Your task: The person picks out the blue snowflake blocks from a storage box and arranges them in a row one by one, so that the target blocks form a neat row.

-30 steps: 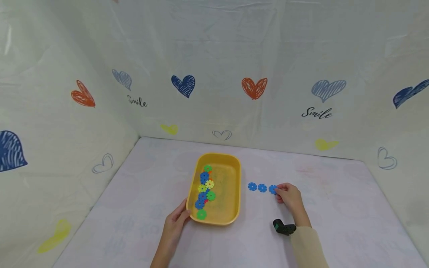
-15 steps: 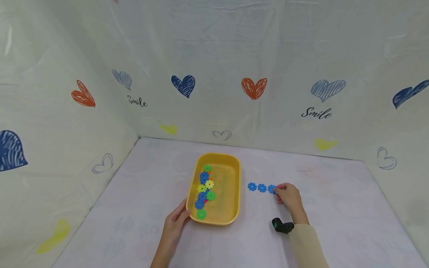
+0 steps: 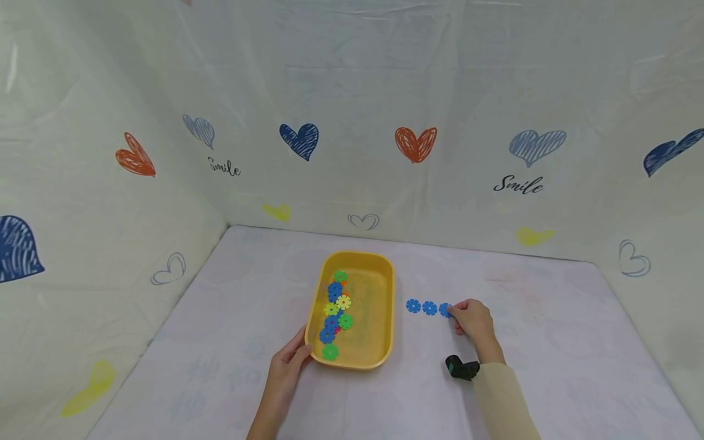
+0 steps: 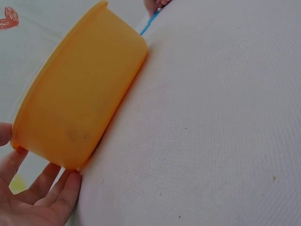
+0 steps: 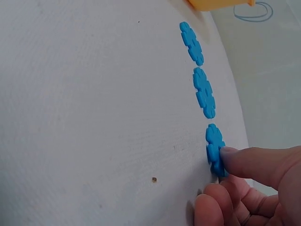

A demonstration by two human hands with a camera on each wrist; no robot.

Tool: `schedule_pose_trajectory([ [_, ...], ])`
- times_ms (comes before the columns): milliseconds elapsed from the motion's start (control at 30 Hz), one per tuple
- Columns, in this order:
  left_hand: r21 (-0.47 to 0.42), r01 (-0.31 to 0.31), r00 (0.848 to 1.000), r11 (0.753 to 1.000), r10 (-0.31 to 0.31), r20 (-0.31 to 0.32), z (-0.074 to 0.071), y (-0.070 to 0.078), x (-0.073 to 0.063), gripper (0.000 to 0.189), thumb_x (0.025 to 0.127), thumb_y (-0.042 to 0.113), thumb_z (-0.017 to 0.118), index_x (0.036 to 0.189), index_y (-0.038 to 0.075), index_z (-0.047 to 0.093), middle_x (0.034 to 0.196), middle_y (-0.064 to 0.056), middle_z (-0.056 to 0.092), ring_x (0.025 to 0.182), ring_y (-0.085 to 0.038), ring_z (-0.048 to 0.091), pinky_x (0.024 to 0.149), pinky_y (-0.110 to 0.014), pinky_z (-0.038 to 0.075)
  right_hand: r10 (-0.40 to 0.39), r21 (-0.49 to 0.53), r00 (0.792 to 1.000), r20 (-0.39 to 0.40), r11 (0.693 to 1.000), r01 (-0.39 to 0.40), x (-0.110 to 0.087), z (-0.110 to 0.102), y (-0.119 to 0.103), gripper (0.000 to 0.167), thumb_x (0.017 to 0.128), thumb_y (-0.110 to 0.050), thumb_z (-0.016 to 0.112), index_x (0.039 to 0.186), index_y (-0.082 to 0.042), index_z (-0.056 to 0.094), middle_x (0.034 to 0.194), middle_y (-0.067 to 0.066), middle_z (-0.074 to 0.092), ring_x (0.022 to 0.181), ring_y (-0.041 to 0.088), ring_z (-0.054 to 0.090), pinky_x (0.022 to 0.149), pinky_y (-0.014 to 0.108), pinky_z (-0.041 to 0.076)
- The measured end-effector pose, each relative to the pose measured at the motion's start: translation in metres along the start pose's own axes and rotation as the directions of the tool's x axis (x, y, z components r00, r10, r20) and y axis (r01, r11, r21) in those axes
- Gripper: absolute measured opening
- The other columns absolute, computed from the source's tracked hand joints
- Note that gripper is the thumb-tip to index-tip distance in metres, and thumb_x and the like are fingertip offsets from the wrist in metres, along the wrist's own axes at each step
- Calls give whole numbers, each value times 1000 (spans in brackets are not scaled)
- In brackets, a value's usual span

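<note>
In the head view, my left hand [image 3: 286,365] grips the near left corner of a yellow plastic tray [image 3: 373,311]. In the left wrist view the thumb is at the rim, with the fingers against the outer wall. To the right of the tray, a blue snowflake disc [image 3: 413,305] and a middle blue snowflake disc [image 3: 429,308] lie flat in a row. My right hand [image 3: 475,320] pinches the third blue snowflake disc [image 5: 214,141] at the row's right end, thumb on top. A narrow gap separates it from the middle disc; the fingers hide part of it.
Several green, yellow, blue and red snowflake discs, among them a green snowflake disc [image 3: 330,352], lie along the tray's left side. A black wrist device [image 3: 461,368] sits at my right wrist. A sheet wall [image 3: 352,73] with printed hearts rises behind the white table [image 3: 231,293].
My right hand has shifted slightly left with the third blue snowflake disc, narrowing its gap to the middle disc. The left hand and tray have stayed in place.
</note>
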State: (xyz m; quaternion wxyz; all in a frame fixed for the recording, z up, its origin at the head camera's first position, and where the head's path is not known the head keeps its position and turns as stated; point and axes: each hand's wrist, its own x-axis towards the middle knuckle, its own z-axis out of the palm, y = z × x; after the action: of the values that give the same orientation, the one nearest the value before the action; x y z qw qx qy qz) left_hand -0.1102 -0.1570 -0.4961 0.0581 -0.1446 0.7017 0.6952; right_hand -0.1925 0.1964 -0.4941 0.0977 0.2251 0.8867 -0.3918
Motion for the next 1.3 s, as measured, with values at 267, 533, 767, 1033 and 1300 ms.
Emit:
schedule_pose_trajectory([
  [267,5,6,1000,1000,-6,-11,0,0,2,48,92,17,53,139,10,44,144,-5,42,130,-23,44,91,-21,51,-13,-16,1000,-1,1000,13,0,0,-2,27,90,-24,57,97,2,53,61,5,51,51,12,50,48,20,45],
  [533,2,9,1000,1000,-9,-6,0,1,0,48,93,18,52,139,10,43,146,-6,40,132,-24,42,92,-21,51,8,-26,1000,3,1000,-8,2,1,-3,27,91,-23,57,99,2,53,62,4,51,52,12,49,49,20,44],
  [767,-12,8,1000,1000,-8,1,1,1,-1,48,93,17,52,139,9,42,146,-8,38,132,-25,41,92,-22,51,-28,47,1000,13,999,27,-3,-2,1,31,92,-25,54,103,4,49,67,8,53,54,13,51,48,18,47],
  [1033,-21,4,1000,1000,-4,0,0,-2,1,48,92,16,52,139,8,43,146,-7,39,131,-26,43,91,-22,52,-70,174,997,18,983,66,-9,-7,5,45,92,-27,53,116,9,41,78,14,59,59,12,57,53,22,56],
  [1300,-26,1,1000,1000,-1,4,0,-2,1,47,93,16,51,139,9,43,146,-7,39,131,-25,43,91,-22,52,-110,239,994,-9,965,109,-28,-9,-1,40,93,-25,52,116,6,46,86,16,63,60,11,60,57,24,57],
])
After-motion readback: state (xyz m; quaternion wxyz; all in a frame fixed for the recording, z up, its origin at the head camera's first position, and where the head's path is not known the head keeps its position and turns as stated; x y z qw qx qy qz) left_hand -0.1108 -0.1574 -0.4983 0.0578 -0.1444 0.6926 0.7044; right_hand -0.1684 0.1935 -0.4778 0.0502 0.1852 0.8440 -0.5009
